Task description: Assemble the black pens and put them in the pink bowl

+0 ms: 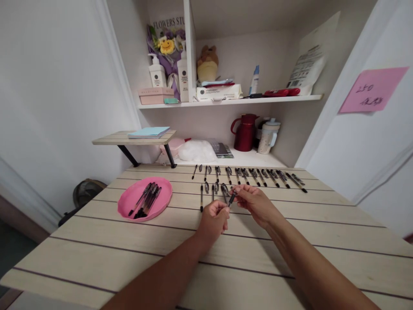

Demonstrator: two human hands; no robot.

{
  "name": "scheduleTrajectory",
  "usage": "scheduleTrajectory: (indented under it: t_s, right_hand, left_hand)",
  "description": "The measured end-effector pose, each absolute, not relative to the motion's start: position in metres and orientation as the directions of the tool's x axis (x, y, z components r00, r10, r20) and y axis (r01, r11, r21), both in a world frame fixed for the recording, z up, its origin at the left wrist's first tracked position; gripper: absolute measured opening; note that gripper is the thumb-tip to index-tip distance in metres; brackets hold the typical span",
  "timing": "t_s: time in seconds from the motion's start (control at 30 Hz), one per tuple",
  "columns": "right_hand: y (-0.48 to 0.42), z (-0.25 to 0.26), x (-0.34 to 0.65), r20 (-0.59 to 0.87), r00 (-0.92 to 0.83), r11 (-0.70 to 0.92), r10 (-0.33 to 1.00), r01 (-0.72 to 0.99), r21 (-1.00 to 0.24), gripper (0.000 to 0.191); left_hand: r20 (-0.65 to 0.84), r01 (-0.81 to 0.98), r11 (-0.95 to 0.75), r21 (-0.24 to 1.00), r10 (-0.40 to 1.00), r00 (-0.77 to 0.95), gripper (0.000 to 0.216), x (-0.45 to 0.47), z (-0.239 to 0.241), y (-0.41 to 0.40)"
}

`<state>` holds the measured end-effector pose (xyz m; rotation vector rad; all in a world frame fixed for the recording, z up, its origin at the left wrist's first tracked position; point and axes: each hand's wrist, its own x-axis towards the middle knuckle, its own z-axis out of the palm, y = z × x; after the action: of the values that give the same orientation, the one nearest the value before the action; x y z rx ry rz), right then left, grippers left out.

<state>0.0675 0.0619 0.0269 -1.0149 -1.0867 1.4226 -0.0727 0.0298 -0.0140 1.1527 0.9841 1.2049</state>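
Observation:
My left hand is curled into a loose fist around the lower end of a black pen. My right hand pinches the pen's upper end, fingers closed, just above the wooden table. Right behind my hands lies a short row of pens and caps. A longer row of pens with caps beside them runs along the far part of the table. To the left, a pink plate holds several black pens.
Behind the table are white shelves with bottles, a plush toy, a red jug and a white mug. A small wooden riser carries a notebook. A pink note sticks to the right wall. A fan sits on the floor at left.

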Motion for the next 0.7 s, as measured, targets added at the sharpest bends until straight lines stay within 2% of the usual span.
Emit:
scheduleTrajectory:
  t_s: [0.5,0.7]
  right_hand:
    - [0.0614,0.0205,0.0647,-0.026,-0.099,-0.045,0.995,-0.189,-0.981,0.027]
    - [0.0613,0.0217,0.0704,0.001,-0.195,-0.06,0.981,-0.308,-0.95,0.035]
  left_hand:
    - [0.022,-0.135,-0.007,0.991,0.994,0.108,0.022,-0.0733,-0.0113,0.0273]
    - [0.028,-0.142,-0.01,0.99,0.991,0.129,0.018,-0.0739,-0.0106,0.0273]
